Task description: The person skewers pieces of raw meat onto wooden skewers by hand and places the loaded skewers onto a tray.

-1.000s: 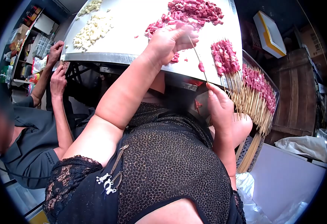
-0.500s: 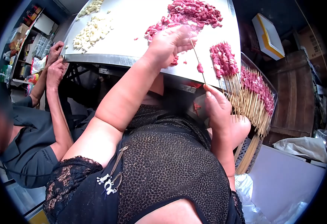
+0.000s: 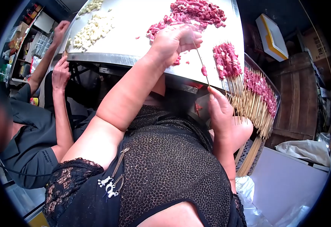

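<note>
From left to right, taking the white metal-edged counter [image 3: 131, 39] as our landmark, we see a person in a dark grey short-sleeved shirt [image 3: 31, 140] at its left side, with one raised hand [image 3: 61, 33] and another hand [image 3: 61, 75] by its left corner. On the counter's left part lies a pile of pale cut pieces [image 3: 93, 33]. Our left hand [image 3: 178, 42] is over the counter's front edge, fingers loosely curled at the upper end of a thin wooden skewer [image 3: 200, 58]; we cannot tell whether it grips. Behind it, towards the counter's far side, lies a heap of raw red meat [image 3: 199, 13]. The skewer slants across the counter's front edge, carrying one small red meat chunk [image 3: 204, 71]. Our right hand [image 3: 222, 109], in front of the counter, pinches the skewer's lower end. Loaded meat skewers [image 3: 228, 62] lie at the counter's right edge, and a second batch of loaded skewers [image 3: 262, 94] is just beyond it.
</note>
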